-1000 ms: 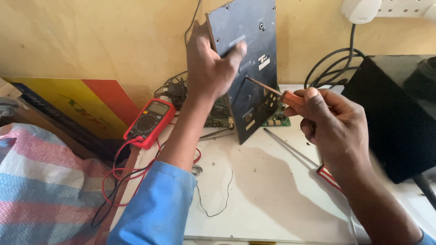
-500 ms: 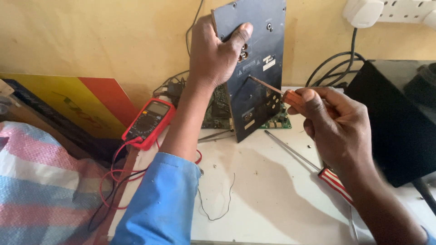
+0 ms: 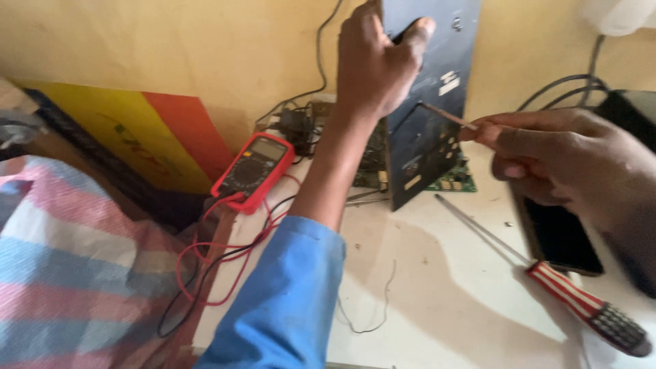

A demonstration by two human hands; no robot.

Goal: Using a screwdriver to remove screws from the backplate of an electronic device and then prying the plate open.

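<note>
Now my left hand (image 3: 376, 65) has tipped the dark panel (image 3: 430, 116) more upright at top centre, fingers clamped on its edge — my right hand (image 3: 567, 160), closed on the screwdriver (image 3: 447, 117), keeps its tip against the panel's face.
</note>
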